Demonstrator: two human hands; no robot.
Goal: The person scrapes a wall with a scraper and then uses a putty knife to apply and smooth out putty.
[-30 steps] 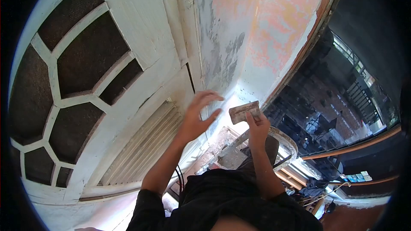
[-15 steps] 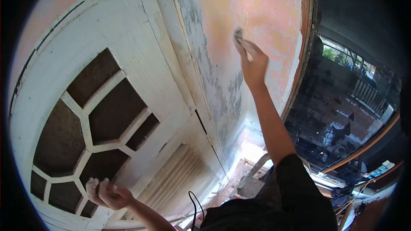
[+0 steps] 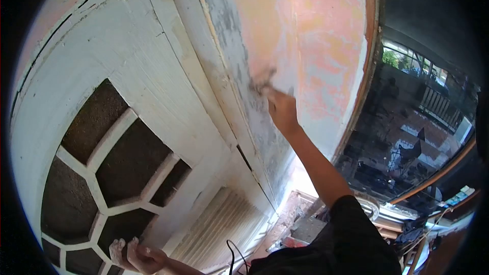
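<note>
My right hand [image 3: 281, 111] is closed on a small grey piece like sandpaper [image 3: 262, 87], blurred by motion, so its kind is not certain. It presses against the patchy pink, yellow and grey wall [image 3: 321, 56], near the grey-smeared strip [image 3: 229, 30] beside the door frame. At lower left, my left hand [image 3: 140, 258] hangs in front of the white door's lattice. Its fingers are loosely curled and apart, dusted with white powder, and nothing shows in them.
The white door [image 3: 127, 56] with dark lattice openings [image 3: 132, 158] and a ribbed panel [image 3: 214, 224] fills the left side. To the right is a dark glass window [image 3: 407, 127] in a brown frame [image 3: 371, 46]. Clutter [image 3: 310, 226] lies low behind my body.
My right hand has moved down and left along the wall with the grey piece, from the pink area to the grey strip. My left hand sits slightly lower in view.
</note>
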